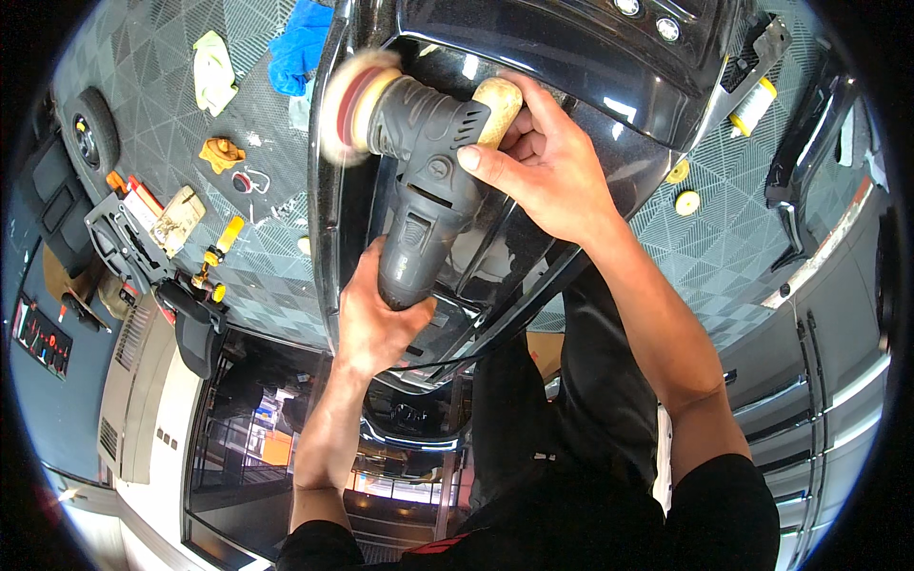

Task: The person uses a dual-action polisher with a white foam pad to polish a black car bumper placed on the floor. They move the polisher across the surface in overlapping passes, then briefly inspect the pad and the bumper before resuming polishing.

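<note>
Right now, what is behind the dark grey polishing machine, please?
Behind the polishing machine, a glossy black vehicle panel shows around its sides. The surface directly behind the machine's body and the left hand is covered and cannot be seen.

The grey floor (271, 285) holds a green cloth (214, 73) up and left of the left hand (376, 319), seemingly a wheel (92, 131) farther left, and yellow discs (686, 202) right of the right hand (557, 176).

This is a car workshop: a power polisher (428, 181) is over a glossy black car part (562, 29); left of that part are a wheel (98, 133), a yellow-green cloth (214, 74) and a blue cloth (296, 49), and around it spreads patterned grey floor (724, 271).
</note>
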Tool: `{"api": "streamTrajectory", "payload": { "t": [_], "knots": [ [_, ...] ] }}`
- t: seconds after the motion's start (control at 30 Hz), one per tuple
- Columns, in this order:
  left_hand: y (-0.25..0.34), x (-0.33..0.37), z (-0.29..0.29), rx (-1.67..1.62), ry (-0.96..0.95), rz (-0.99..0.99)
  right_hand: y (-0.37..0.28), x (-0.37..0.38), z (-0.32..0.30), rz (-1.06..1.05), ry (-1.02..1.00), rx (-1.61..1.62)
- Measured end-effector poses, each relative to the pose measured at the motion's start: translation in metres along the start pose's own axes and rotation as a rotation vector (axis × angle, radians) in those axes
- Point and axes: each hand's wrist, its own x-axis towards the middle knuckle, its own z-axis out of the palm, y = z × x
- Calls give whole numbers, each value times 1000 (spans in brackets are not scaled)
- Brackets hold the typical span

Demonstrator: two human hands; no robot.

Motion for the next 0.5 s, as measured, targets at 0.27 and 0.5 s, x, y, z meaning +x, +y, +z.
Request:
{"api": "streamTrajectory", "payload": {
  "t": [0.27,0.5],
  "knots": [
    [6,5,0,1,-28,8,1,0,-4,30,13,16],
    [5,6,1,-17,-21,23,2,2,-6,48,4,20]
  ]
}}
